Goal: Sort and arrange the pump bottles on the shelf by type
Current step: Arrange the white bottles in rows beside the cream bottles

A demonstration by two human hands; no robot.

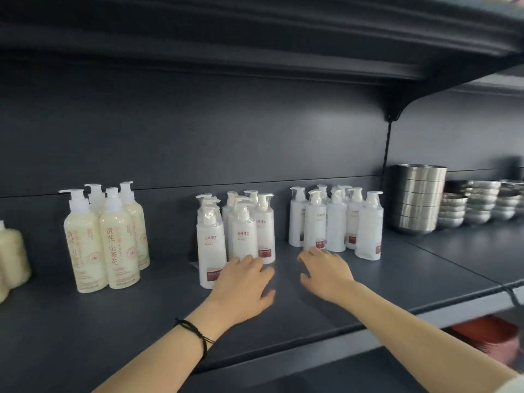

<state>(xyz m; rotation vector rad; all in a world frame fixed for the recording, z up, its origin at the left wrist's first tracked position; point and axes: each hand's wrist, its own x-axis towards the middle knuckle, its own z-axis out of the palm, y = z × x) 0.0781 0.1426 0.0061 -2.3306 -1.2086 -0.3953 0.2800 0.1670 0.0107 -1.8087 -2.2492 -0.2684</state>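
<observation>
Single wide-angle view from a camera worn on the person's head, close in front of a dark shelf, facing its back panel and tilted slightly down. The left hand and right hand, on arms rising from the bottom edge, lie beside the pump bottles at mid-frame. The upper shelf bows overhead; the lower shelf's front edge rises toward the right

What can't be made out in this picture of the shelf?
Head view:
Cream bottles at far left: cut off by the frame edge.
Rear white bottles: hidden behind the front ones; count unclear.
Small label print: too small, blurred.
Red thing below the shelf: blurred, partly hidden by the shelf.
Fingers of the left hand: touching a bottle or not, unclear.
</observation>
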